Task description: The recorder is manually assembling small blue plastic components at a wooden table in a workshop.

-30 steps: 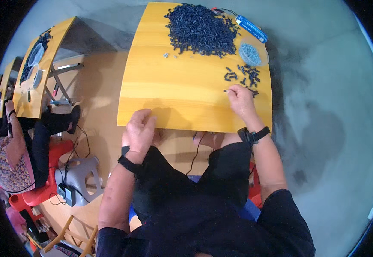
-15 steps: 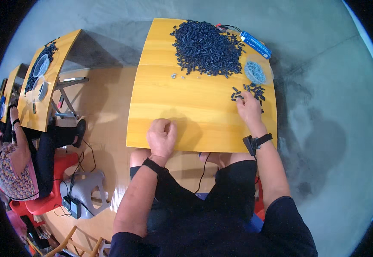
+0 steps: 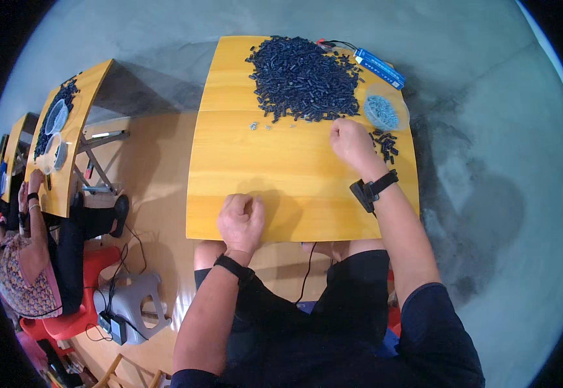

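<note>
My left hand [image 3: 241, 223] rests closed near the front edge of the yellow wooden table [image 3: 281, 161]; whatever its curled fingers may hold is hidden. My right hand [image 3: 351, 142] is closed too, just below the right corner of a large heap of short black cylindrical pieces [image 3: 304, 81]. Its fingertips are turned away, so I cannot make out what is in them. Beside that hand, partly behind it, lies a smaller scatter of the same black pieces [image 3: 387, 147]. A clear plastic bowl [image 3: 404, 107] of small silvery-blue parts [image 3: 380, 112] stands above the scatter.
A blue box [image 3: 378, 68] lies at the far right corner, with red and black leads [image 3: 336, 43] beside it. A few tiny silvery bits [image 3: 253, 126] sit below the heap. To the left, another person works at a similar table [image 3: 87, 103], near a grey stool [image 3: 129, 304].
My right hand has moved left and slightly away from me, off the small scatter toward the heap's edge. My left hand stays closed near the front edge. The whole view has shifted slightly.
</note>
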### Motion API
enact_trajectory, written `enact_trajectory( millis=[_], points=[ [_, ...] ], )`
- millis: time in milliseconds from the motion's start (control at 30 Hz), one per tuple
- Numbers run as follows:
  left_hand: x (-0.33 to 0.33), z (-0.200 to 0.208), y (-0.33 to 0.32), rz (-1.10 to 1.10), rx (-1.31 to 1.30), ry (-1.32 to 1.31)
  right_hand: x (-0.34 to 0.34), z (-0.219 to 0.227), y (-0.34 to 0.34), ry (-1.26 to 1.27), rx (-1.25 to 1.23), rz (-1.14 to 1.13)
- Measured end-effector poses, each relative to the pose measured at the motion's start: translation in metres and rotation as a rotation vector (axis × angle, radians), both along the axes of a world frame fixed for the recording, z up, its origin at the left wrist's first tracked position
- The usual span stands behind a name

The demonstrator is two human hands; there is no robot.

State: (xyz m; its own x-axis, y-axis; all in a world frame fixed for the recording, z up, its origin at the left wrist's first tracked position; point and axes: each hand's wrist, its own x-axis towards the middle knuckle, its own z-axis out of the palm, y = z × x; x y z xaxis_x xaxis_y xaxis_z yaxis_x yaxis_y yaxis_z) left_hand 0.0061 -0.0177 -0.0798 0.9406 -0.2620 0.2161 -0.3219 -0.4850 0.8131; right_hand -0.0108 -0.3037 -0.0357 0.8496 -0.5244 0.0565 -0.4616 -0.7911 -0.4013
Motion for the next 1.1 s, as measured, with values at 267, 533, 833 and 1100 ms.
enact_trajectory(
  millis=[267,533,833,1100],
  points=[
    [-0.001,0.004,-0.003,0.004,0.026,-0.009,0.008,-0.009,-0.039,-0.106,0.035,0.124],
    [-0.001,-0.005,-0.002,0.011,0.051,-0.061,0.027,-0.008,-0.037,-0.012,-0.118,0.209],
    [-0.001,-0.004,-0.001,0.012,0.022,-0.100,0.021,-0.003,-0.026,-0.051,-0.220,0.222],
    [0.001,0.002,0.000,-0.014,0.094,0.007,0.000,0.018,0.009,-0.144,0.224,0.177]
  ],
)
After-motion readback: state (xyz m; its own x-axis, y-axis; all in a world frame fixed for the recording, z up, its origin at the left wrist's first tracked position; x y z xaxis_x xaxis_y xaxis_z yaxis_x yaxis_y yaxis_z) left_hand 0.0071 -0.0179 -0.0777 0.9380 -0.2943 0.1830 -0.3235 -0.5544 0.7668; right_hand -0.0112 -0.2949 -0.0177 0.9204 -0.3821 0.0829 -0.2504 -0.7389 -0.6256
